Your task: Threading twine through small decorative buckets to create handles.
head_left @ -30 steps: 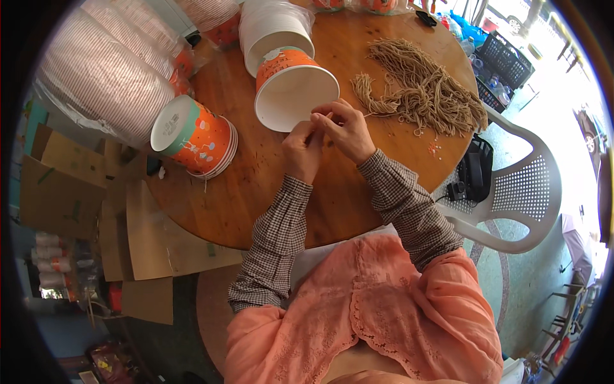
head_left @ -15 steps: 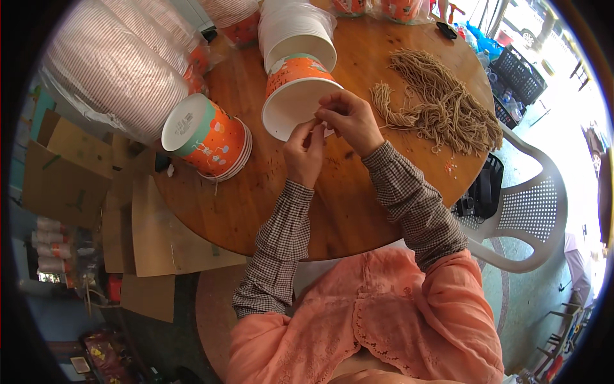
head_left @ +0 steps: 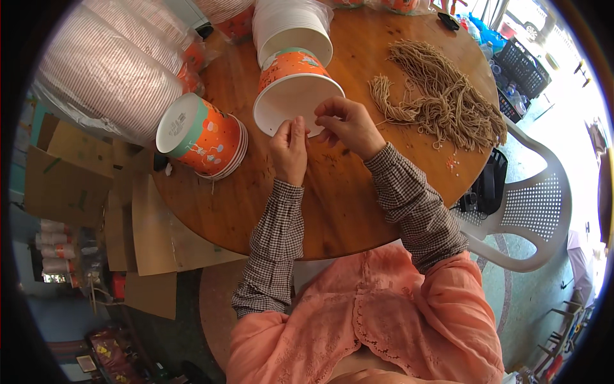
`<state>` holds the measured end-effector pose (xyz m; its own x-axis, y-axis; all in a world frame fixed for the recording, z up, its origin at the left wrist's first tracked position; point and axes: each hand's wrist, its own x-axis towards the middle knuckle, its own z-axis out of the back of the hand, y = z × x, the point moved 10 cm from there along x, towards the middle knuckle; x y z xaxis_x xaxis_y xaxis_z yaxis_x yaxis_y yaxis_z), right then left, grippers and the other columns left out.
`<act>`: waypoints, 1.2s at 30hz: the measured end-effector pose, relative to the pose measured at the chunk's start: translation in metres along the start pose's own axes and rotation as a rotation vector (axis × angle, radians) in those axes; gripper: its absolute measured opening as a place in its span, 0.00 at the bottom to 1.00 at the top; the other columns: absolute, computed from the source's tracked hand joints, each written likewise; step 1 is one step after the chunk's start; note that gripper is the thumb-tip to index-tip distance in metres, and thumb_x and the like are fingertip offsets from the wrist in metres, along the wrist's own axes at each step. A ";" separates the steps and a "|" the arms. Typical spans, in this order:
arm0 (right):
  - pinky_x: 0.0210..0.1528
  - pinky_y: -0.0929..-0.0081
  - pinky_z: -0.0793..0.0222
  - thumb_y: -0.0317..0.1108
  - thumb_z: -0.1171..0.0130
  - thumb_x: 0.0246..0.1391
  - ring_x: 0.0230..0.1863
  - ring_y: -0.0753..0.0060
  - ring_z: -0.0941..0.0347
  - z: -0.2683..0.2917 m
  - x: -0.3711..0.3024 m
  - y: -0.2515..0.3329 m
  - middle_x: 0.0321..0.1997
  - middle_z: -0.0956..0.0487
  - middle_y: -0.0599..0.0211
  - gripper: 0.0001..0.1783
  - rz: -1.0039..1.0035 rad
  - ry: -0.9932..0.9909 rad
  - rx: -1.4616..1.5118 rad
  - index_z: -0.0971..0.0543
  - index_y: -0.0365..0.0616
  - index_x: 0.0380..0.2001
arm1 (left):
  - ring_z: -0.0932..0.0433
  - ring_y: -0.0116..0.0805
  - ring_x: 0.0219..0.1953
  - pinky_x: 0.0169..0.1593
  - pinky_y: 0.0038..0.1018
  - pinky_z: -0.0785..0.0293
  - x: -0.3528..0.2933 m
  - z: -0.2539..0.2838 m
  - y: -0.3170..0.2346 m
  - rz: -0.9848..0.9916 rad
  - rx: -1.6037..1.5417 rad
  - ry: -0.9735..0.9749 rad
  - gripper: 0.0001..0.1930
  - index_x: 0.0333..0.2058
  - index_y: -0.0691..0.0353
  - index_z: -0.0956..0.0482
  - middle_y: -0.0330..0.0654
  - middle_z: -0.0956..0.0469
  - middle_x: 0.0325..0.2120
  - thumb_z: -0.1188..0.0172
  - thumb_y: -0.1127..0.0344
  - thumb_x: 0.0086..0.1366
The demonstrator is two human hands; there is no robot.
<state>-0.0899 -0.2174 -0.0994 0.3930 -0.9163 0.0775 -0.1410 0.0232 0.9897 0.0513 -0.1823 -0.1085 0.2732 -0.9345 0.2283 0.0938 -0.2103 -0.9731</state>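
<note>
Both hands are over the round wooden table, close together at the near rim of an orange and green paper bucket, which lies on its side with its white mouth towards me. My left hand is closed, thumb pressed against the fingers. A little to its right, my right hand pinches thumb to forefinger. Whatever lies between the fingertips is too small to make out. At the left stands a short stack of upturned buckets. A tangled bundle of tan cords lies to the right.
Wrapped stacks of buckets crowd the far left, and a white sleeve of buckets lies behind the bucket. Cardboard boxes stand left of the table. A plastic chair with a black bag is at the right.
My hands have drawn apart; the left has moved left and slightly down, its thumb now upright. The right stays near the bucket's rim. The whole view has shifted slightly.
</note>
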 end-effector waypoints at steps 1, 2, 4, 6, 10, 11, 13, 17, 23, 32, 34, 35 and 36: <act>0.29 0.80 0.24 0.26 0.42 0.56 0.29 0.79 0.23 0.001 -0.001 -0.001 0.32 0.22 0.67 0.09 0.001 -0.004 0.000 0.25 0.32 0.39 | 0.30 0.22 0.23 0.27 0.22 0.33 -0.002 -0.002 -0.008 -0.085 0.094 0.003 0.18 0.28 0.66 0.25 0.35 0.26 0.20 0.48 0.57 0.71; 0.28 0.82 0.26 0.27 0.42 0.56 0.28 0.81 0.24 -0.003 -0.001 -0.001 0.31 0.21 0.69 0.09 0.012 0.033 -0.059 0.25 0.34 0.39 | 0.28 0.24 0.25 0.29 0.23 0.31 -0.004 -0.004 -0.017 -0.172 0.190 0.003 0.16 0.30 0.67 0.25 0.37 0.25 0.22 0.47 0.58 0.71; 0.27 0.84 0.28 0.29 0.42 0.57 0.27 0.83 0.25 -0.007 0.000 -0.002 0.31 0.21 0.71 0.09 0.026 0.070 -0.118 0.24 0.36 0.38 | 0.27 0.26 0.26 0.31 0.24 0.30 -0.002 -0.002 -0.011 -0.202 0.200 0.013 0.16 0.32 0.67 0.25 0.39 0.24 0.24 0.47 0.59 0.71; 0.30 0.82 0.28 0.30 0.41 0.56 0.28 0.83 0.25 -0.003 0.001 0.000 0.29 0.21 0.71 0.08 0.074 0.057 -0.237 0.23 0.36 0.36 | 0.26 0.27 0.28 0.33 0.25 0.28 -0.002 -0.003 -0.009 -0.228 0.211 0.022 0.15 0.34 0.68 0.25 0.41 0.23 0.26 0.47 0.59 0.71; 0.31 0.81 0.28 0.28 0.41 0.55 0.29 0.83 0.26 0.005 -0.001 0.010 0.27 0.22 0.71 0.07 0.181 -0.026 -0.320 0.22 0.36 0.35 | 0.24 0.30 0.29 0.34 0.27 0.27 -0.002 -0.008 -0.004 -0.212 0.307 0.042 0.11 0.35 0.67 0.25 0.42 0.22 0.27 0.46 0.63 0.69; 0.31 0.81 0.28 0.28 0.41 0.55 0.29 0.83 0.26 0.006 -0.001 0.012 0.27 0.22 0.71 0.07 0.179 -0.033 -0.357 0.22 0.36 0.35 | 0.24 0.30 0.29 0.35 0.27 0.27 -0.002 -0.009 -0.006 -0.227 0.323 0.041 0.09 0.36 0.67 0.25 0.42 0.22 0.28 0.45 0.65 0.68; 0.31 0.81 0.28 0.28 0.41 0.54 0.29 0.83 0.26 0.013 0.000 0.010 0.26 0.22 0.71 0.07 0.177 -0.041 -0.395 0.22 0.36 0.35 | 0.23 0.31 0.30 0.36 0.27 0.26 -0.002 -0.013 -0.004 -0.209 0.275 0.057 0.08 0.37 0.66 0.25 0.43 0.22 0.29 0.43 0.66 0.67; 0.30 0.82 0.28 0.27 0.41 0.56 0.27 0.82 0.26 0.041 -0.010 0.047 0.26 0.22 0.71 0.06 0.304 -0.194 -0.185 0.22 0.37 0.36 | 0.21 0.37 0.39 0.41 0.28 0.24 0.002 -0.013 0.013 -0.150 0.182 0.132 0.14 0.43 0.66 0.27 0.46 0.22 0.38 0.37 0.65 0.62; 0.48 0.75 0.28 0.31 0.48 0.63 0.44 0.75 0.24 0.099 0.013 0.010 0.43 0.20 0.64 0.04 0.298 -0.385 0.321 0.26 0.42 0.38 | 0.25 0.45 0.53 0.48 0.32 0.23 -0.014 -0.052 -0.019 -0.543 0.566 0.311 0.25 0.53 0.67 0.29 0.54 0.25 0.48 0.34 0.65 0.58; 0.53 0.74 0.29 0.30 0.48 0.63 0.52 0.72 0.26 0.002 0.005 -0.004 0.50 0.22 0.61 0.06 0.280 -0.042 0.162 0.28 0.38 0.39 | 0.19 0.37 0.45 0.47 0.29 0.22 0.002 -0.013 -0.007 -0.234 0.128 0.019 0.22 0.54 0.67 0.30 0.48 0.20 0.43 0.38 0.67 0.63; 0.52 0.74 0.28 0.30 0.48 0.64 0.51 0.73 0.25 -0.005 0.004 -0.004 0.49 0.21 0.62 0.07 0.313 -0.052 0.114 0.28 0.38 0.40 | 0.18 0.35 0.42 0.45 0.27 0.21 0.002 -0.006 -0.016 -0.328 0.198 -0.010 0.20 0.54 0.67 0.30 0.46 0.19 0.40 0.40 0.69 0.64; 0.51 0.74 0.28 0.30 0.48 0.64 0.50 0.74 0.25 -0.004 0.003 -0.005 0.48 0.21 0.62 0.07 0.291 -0.082 0.138 0.28 0.38 0.40 | 0.18 0.35 0.41 0.45 0.27 0.21 0.003 -0.004 -0.020 -0.334 0.216 -0.009 0.19 0.53 0.67 0.29 0.46 0.19 0.39 0.41 0.70 0.64; 0.51 0.74 0.27 0.30 0.48 0.64 0.49 0.74 0.25 -0.002 0.003 -0.005 0.47 0.21 0.63 0.07 0.270 -0.112 0.161 0.28 0.38 0.40 | 0.18 0.34 0.41 0.44 0.27 0.21 0.004 -0.004 -0.022 -0.341 0.235 -0.009 0.18 0.53 0.67 0.29 0.46 0.19 0.39 0.42 0.71 0.65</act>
<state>-0.0862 -0.2193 -0.1039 0.2209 -0.9242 0.3116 -0.3715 0.2157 0.9030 0.0465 -0.1823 -0.0860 0.1966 -0.8201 0.5374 0.3961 -0.4350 -0.8086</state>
